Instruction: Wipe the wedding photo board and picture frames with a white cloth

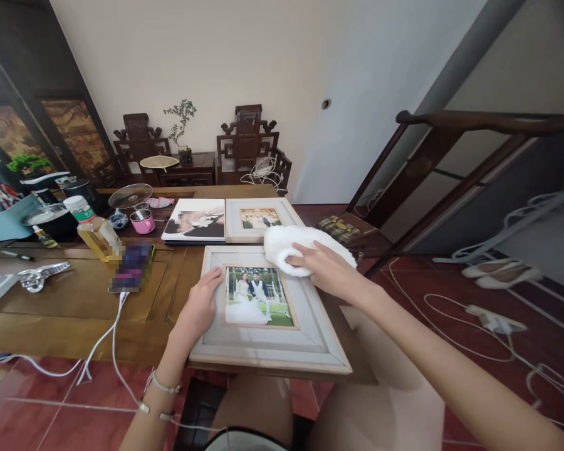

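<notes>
A white picture frame (272,351) with a photo of two people lies face up at the table's near edge. My left hand (201,302) holds the frame by its left side, fingers over the border and palm against the edge. In my right hand (317,269) is a fluffy white cloth (282,241), bunched under the fingers at the frame's upper right corner. Part of the cloth hangs past the frame's right side. Behind it lie a second white photo frame (230,219) and a photo album (172,233).
On the wooden table (169,338) stand a bottle (96,233), a pink mug (142,222) and a phone (131,266) with a white cable. A dark wooden chair (418,156) is at the right. Cables and a power strip (496,319) lie on the red floor.
</notes>
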Available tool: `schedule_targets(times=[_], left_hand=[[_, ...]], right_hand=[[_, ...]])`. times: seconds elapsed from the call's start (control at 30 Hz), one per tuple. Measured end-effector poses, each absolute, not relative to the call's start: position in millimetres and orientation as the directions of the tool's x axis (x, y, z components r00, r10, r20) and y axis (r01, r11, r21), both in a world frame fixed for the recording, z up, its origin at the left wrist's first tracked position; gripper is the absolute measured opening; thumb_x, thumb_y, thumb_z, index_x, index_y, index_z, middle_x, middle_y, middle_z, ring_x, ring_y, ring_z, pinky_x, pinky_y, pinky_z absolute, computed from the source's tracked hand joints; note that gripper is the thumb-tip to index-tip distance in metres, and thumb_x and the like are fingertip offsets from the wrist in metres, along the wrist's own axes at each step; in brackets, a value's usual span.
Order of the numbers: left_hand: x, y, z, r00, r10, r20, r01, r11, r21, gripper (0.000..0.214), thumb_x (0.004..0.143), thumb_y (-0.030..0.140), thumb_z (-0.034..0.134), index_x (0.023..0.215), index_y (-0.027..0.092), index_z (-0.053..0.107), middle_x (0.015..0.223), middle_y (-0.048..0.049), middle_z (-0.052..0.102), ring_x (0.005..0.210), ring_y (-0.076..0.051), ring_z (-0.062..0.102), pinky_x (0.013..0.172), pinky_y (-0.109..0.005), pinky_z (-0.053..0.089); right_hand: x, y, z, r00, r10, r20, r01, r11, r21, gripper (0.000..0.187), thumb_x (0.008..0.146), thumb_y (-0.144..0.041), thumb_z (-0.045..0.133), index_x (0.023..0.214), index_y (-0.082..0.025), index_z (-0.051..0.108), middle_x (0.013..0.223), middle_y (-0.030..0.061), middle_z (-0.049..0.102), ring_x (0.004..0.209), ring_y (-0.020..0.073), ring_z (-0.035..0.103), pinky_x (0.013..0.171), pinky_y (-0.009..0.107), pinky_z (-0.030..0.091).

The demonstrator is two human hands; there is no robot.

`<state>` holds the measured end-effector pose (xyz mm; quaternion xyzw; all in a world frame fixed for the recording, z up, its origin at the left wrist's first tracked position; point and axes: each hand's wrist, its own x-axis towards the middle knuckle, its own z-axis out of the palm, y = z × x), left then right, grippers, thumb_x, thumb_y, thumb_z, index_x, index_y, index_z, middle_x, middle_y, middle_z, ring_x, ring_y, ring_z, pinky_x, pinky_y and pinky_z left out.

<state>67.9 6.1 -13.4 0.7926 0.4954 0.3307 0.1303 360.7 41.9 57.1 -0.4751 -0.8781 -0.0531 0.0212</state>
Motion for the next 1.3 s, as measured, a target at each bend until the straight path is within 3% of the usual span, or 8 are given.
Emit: schedule_targets(times=[0.17,0.33,0.47,0.63,0.8,0.93,1.03,1.3], left_hand=[[67.7,7.4,-13.4,0.305,0.864,0.402,0.704,-0.488,0.516,0.054,0.075,-0.006,0.034,0.119,0.010,0.060,0.133,-0.0140,0.055,0.128,-0.021,0.047,0.110,-0.042,0.037],[68.1,7.4,-13.1,0.311,0.863,0.398,0.706,-0.490,0.511,0.052,0.076,-0.006,0.033,0.119,0.006,0.060,0.133,-0.0167,0.054,0.129,-0.022,0.046,0.111,-0.042,0.036],[67.8,6.9,-12.7,0.313,0.870,0.382,0.713,-0.481,0.510,0.053,0.077,-0.006,0.034,0.121,0.009,0.059,0.135,-0.0150,0.053,0.129,-0.022,0.046,0.111,-0.042,0.035],[67.4,5.2,-11.4,0.309,0.884,0.350,0.711,-0.459,0.532,0.055,0.076,-0.006,0.034,0.122,0.011,0.057,0.138,-0.0137,0.050,0.131,-0.023,0.043,0.110,-0.046,0.035],[66.8,4.2,-10.7,0.304,0.888,0.346,0.710,-0.453,0.539,0.053,0.078,-0.004,0.034,0.123,0.012,0.058,0.137,-0.0130,0.051,0.131,-0.022,0.043,0.111,-0.046,0.035],[66.6,5.3,-11.0,0.308,0.880,0.361,0.707,-0.465,0.533,0.053,0.078,-0.004,0.034,0.122,0.013,0.058,0.137,-0.0126,0.051,0.131,-0.021,0.044,0.111,-0.044,0.035],[66.9,6.8,-11.9,0.307,0.872,0.380,0.701,-0.478,0.529,0.053,0.076,-0.005,0.034,0.120,0.010,0.060,0.135,-0.0140,0.053,0.129,-0.021,0.045,0.111,-0.042,0.035],[66.4,8.6,-17.6,0.293,0.856,0.425,0.684,-0.499,0.532,0.052,0.076,-0.004,0.035,0.119,0.012,0.060,0.133,-0.0123,0.055,0.129,-0.020,0.046,0.112,-0.041,0.035]], right_hand=[[365.6,10.3,58.2,-0.564,0.824,0.053,0.826,0.564,0.018,0.074,0.051,0.010,0.037,0.114,-0.018,0.063,0.126,0.0125,0.058,0.124,0.0260,0.048,0.106,0.044,0.031],[376.0,-46.2,71.9,-0.608,0.793,0.044,0.775,0.605,-0.184,0.066,0.058,0.004,0.037,0.109,-0.027,0.066,0.128,0.0022,0.058,0.115,0.0244,0.054,0.093,0.037,0.045],[383.0,-84.8,81.3,-0.637,0.771,-0.004,0.749,0.618,-0.239,0.064,0.057,0.003,0.036,0.101,-0.032,0.068,0.113,-0.0010,0.067,0.101,0.0216,0.062,0.080,0.029,0.049],[389.2,-70.5,66.6,-0.565,0.824,0.032,0.812,0.563,-0.157,0.068,0.062,0.001,0.037,0.114,-0.033,0.063,0.111,0.0012,0.067,0.103,0.0228,0.062,0.079,0.029,0.050],[383.9,-4.4,61.3,-0.436,0.879,0.191,0.892,0.450,-0.038,0.066,0.065,0.004,0.037,0.124,-0.018,0.056,0.108,0.0111,0.066,0.099,0.0281,0.063,0.078,0.035,0.051],[368.0,35.6,61.1,-0.444,0.829,0.340,0.889,0.456,0.050,0.067,0.062,0.007,0.039,0.123,-0.014,0.055,0.125,0.0152,0.058,0.123,0.0315,0.047,0.095,0.045,0.042],[354.4,42.6,49.3,-0.525,0.819,0.231,0.850,0.519,0.092,0.071,0.058,0.010,0.039,0.122,-0.016,0.057,0.136,0.0132,0.050,0.133,0.0301,0.035,0.104,0.050,0.034],[343.2,-16.7,40.0,-0.563,0.817,0.122,0.826,0.553,0.112,0.062,0.062,0.008,0.044,0.116,-0.015,0.063,0.136,0.0171,0.050,0.133,0.0345,0.034,0.106,0.053,0.033]])
